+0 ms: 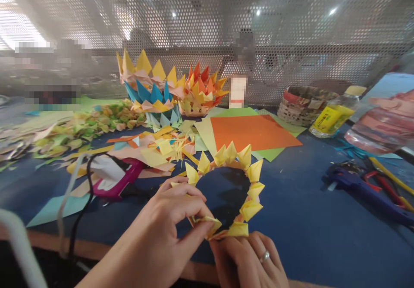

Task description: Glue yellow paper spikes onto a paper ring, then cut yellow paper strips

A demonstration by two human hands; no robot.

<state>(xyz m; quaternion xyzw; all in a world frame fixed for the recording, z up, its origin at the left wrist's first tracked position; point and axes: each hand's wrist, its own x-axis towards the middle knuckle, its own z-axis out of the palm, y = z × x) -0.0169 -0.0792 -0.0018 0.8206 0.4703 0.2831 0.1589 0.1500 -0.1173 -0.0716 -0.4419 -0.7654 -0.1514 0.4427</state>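
**Too hard a pinch could crease the ring of folded yellow paper points (255, 190)**

Nearest, the right hand (247, 258) is curled against the ring's near edge, its fingertips hidden, so I cannot tell whether it grips or only steadies. The left hand (176, 217) has thumb and fingers brought together on a yellow point at the ring's near left. Pressure there could flatten that fold; if the hands pulled apart, the band might stretch or a point slip out of line.

The ring stands just beyond both hands, over the blue tabletop (310, 236); whether its far side rests there or hangs clear, I cannot tell. Left of the ring, a looped black cord (88, 189) lies near the left forearm, and a sleeve or wrist might snag it. Right of the ring sits a dark blue plastic hand tool (365, 193), perhaps a glue gun; if hot, it could burn a careless reach.

Behind the ring, a flat orange paper sheet (255, 132) could shift if nudged. Farther back and to its right, a clear bottle with a yellow label (333, 119) could wet the paper if it leaked.
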